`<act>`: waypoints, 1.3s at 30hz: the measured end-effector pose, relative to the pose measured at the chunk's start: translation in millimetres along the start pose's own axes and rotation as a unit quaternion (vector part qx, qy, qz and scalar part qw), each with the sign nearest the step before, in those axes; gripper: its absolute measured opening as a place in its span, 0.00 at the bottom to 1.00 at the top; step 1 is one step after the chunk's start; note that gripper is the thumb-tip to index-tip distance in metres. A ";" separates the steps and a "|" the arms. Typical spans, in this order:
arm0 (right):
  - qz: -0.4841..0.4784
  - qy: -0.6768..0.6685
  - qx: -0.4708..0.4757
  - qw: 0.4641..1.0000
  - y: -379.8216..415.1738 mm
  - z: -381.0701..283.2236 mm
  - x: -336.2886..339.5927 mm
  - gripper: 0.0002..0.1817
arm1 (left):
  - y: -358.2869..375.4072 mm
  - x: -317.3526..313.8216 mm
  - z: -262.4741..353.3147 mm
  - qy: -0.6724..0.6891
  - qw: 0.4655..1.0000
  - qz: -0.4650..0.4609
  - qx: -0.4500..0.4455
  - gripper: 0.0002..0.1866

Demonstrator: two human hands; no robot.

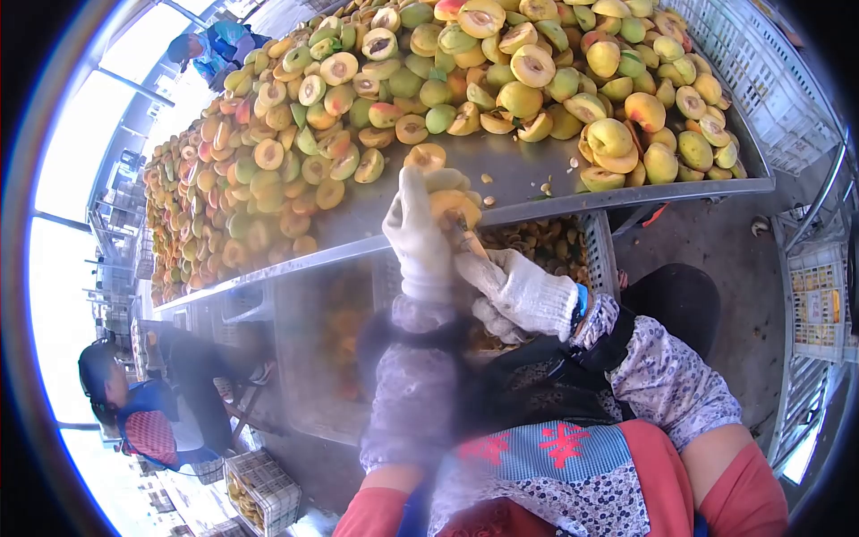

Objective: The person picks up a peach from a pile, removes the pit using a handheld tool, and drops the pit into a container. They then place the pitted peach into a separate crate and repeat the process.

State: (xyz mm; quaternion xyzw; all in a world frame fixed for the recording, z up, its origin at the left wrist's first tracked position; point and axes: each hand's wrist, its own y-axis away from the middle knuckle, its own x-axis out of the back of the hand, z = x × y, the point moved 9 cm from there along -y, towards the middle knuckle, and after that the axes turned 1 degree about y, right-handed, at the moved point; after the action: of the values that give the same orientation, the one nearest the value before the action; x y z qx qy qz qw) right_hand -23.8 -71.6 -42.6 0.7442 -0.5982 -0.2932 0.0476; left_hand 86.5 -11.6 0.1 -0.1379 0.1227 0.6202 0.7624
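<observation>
My left hand [417, 228], in a white glove, is closed around a halved peach [455, 208] just above the near edge of the metal table. A second peach half [425, 157] shows just beyond its fingertips. My right hand [523, 291], also gloved, grips a small pitting tool [472, 243] whose tip is right at the cut face of the held half. The tool's end is partly hidden by the fruit. A large heap of halved and whole-looking peaches [394, 89] covers much of the table beyond my hands.
Below the table edge, a crate [601, 255] holds cut pieces under my hands. White crates [761, 80] are stacked at the right, with a metal rack [805, 295] nearer. A person [148, 421] sits at left beside a crate [264, 488]; another person [215, 49] is at the far left.
</observation>
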 end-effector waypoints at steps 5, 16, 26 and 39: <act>-0.030 -0.047 -0.097 0.994 10.1 8.5 -4.6 0.27 | 0.0 -11.9 6.4 -0.039 0.996 -0.078 -0.005 0.23; -0.001 0.176 0.161 0.971 -2.6 -4.0 5.8 0.29 | -9.6 5.7 -7.9 0.193 0.973 -0.048 0.114 0.24; 0.151 0.623 0.081 0.763 4.0 -8.6 43.7 0.22 | -7.7 128.3 116.5 -0.461 0.874 0.121 -0.096 0.22; 0.260 0.519 0.195 0.791 18.7 -45.5 54.6 0.16 | -93.1 9.5 -50.2 -0.334 0.924 -0.167 0.083 0.20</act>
State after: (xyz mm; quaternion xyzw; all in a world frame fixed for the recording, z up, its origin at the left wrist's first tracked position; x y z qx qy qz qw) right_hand -11.3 -139.8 -17.9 0.5948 -0.6988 0.2830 0.2790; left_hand 178.8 -39.1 -44.7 0.1229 -0.1130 0.4812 0.8605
